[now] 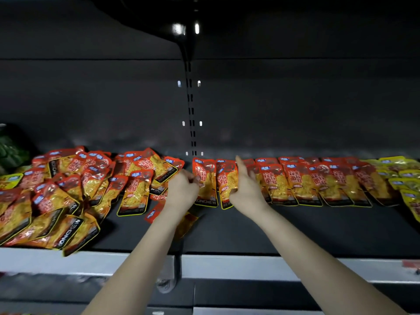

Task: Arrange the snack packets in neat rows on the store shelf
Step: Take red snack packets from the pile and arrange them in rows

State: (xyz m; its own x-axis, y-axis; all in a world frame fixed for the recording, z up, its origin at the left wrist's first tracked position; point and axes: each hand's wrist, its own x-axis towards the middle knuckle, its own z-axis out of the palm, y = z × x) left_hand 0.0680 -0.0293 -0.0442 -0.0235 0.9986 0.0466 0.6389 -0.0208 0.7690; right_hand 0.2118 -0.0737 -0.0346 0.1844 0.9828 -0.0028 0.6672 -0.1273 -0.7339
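Red and orange snack packets lie on a dark store shelf (250, 230). On the left they form a loose, overlapping heap (68, 192). On the right they stand side by side in a neat row (318, 183). My left hand (183, 189) pinches the left edge of a packet (206, 178) at the row's left end. My right hand (244, 185) holds the neighbouring packet (227, 176), thumb under its lower part, fingers stretched along its right side. One more packet (186, 223) lies partly hidden under my left forearm.
Yellow-green packets (400, 176) fill the shelf's far right, and one yellow packet (11, 180) sits at the far left. A green object (11, 151) stands at the back left. A slotted upright (192, 123) runs up the back wall. The shelf's grey front rail (250, 267) crosses below.
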